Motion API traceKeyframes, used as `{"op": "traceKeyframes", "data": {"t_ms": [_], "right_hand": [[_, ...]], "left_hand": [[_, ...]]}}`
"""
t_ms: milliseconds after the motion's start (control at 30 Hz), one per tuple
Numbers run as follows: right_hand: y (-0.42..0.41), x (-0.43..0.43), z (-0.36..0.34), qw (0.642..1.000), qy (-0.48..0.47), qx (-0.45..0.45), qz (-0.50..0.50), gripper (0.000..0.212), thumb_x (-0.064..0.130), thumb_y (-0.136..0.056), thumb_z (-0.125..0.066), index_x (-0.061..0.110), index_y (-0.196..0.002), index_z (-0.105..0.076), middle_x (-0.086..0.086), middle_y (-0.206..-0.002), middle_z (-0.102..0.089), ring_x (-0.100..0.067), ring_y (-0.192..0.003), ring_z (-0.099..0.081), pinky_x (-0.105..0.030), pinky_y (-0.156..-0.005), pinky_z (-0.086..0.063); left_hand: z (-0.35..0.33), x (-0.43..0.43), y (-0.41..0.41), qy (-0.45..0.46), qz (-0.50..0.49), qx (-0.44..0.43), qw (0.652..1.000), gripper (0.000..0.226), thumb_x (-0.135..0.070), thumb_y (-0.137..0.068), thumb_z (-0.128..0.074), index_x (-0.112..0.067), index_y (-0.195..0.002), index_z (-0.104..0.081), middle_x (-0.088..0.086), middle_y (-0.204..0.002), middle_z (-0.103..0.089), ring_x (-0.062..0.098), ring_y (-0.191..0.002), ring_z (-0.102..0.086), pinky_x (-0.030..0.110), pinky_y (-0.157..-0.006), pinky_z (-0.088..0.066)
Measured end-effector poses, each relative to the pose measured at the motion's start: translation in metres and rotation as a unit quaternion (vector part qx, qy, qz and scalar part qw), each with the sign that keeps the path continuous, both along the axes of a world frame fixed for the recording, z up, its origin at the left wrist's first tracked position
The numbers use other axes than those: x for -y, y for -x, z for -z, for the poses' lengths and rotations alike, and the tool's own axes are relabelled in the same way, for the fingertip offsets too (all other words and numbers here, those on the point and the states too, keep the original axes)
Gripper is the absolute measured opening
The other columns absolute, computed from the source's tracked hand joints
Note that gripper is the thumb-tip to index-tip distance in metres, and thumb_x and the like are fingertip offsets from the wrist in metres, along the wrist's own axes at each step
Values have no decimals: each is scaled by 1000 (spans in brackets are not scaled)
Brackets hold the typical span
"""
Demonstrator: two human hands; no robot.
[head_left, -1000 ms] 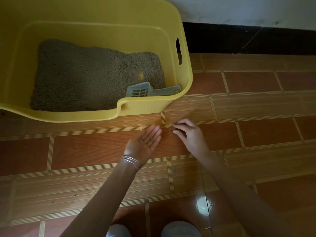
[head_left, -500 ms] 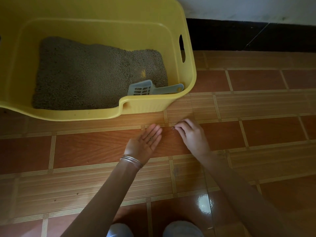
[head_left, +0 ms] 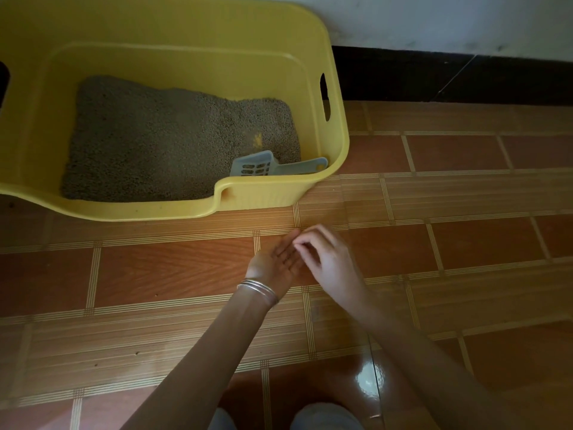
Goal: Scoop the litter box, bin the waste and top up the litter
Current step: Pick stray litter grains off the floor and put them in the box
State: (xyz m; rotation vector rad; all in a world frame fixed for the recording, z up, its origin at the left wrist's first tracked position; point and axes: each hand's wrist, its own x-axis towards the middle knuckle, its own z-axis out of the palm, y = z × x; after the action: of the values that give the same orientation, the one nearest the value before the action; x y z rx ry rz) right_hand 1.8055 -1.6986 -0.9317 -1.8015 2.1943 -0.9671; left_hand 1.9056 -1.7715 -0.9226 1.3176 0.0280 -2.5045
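Note:
A yellow litter box [head_left: 338,128] stands on the tiled floor at the upper left, with grey litter [head_left: 173,141] spread over its bottom. A pale blue slotted scoop [head_left: 257,167] lies inside at the near right corner, its handle against the wall. In front of the box my left hand [head_left: 273,262] lies palm up, fingers straight, just above the floor. My right hand [head_left: 328,262] is right beside it. Its fingertips are over the left fingers and pinch tiny litter grains.
Brown floor tiles [head_left: 465,243] with striped bands stretch to the right and towards me. A black skirting [head_left: 434,76] and white wall run behind the box. My knees [head_left: 325,417] show at the bottom edge. Silver bangles [head_left: 257,288] circle my left wrist.
My right hand has left the grains' spot on the floor and moved left to my left hand's fingers. The left hand has stayed palm up. The camera tilted slightly.

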Motion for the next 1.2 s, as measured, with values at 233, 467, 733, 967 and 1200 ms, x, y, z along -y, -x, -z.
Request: {"op": "traceKeyframes", "data": {"t_ms": [233, 467, 733, 967, 1200], "right_hand": [[24, -10, 1, 997, -15, 48, 63, 21, 16, -82, -67, 10, -102, -69, -3, -97, -66, -8, -77, -61, -18, -68, -50], [58, -13, 26, 983, -157, -8, 91, 47, 21, -69, -78, 10, -112, -64, -11, -114, -56, -27, -105, -55, -30, -90, -40], [49, -7, 30, 991, -94, -29, 87, 18, 12, -70, -77, 9, -87, -73, -5, -88, -66, -20, -76, -64, -25, -69, -51], [43, -8, 31, 988, -85, -79, 100, 9, 10, -72, -76, 10, -79, -70, -3, -77, -65, -19, -65, -62, -23, -59, -48], [35, -3, 34, 980, -102, -143, 96, 12, 1, -75, -71, 6, -76, -59, -9, -76, -58, -24, -67, -57, -29, -57, -50]], "left_hand": [[-1, 6, -6, -21, -11, -9, 1000, 35, -15, -100, -33, 5, -104, -62, 17, -96, -69, 26, -96, -62, 36, -87, -47], [-1, 22, -26, -44, -58, -16, 997, 40, -13, -101, -26, 7, -98, -61, 19, -95, -69, 28, -98, -59, 37, -99, -39], [4, 22, -28, -18, -48, -8, 999, 34, -13, -100, -32, 3, -104, -62, 17, -98, -70, 27, -99, -62, 37, -91, -45], [7, 18, -24, -19, -38, -6, 999, 34, -15, -99, -34, 4, -104, -62, 17, -101, -69, 27, -99, -63, 36, -88, -47], [8, 10, -20, -25, -21, -10, 999, 35, -15, -100, -33, 5, -104, -62, 18, -101, -69, 28, -100, -62, 38, -91, -45]]}}
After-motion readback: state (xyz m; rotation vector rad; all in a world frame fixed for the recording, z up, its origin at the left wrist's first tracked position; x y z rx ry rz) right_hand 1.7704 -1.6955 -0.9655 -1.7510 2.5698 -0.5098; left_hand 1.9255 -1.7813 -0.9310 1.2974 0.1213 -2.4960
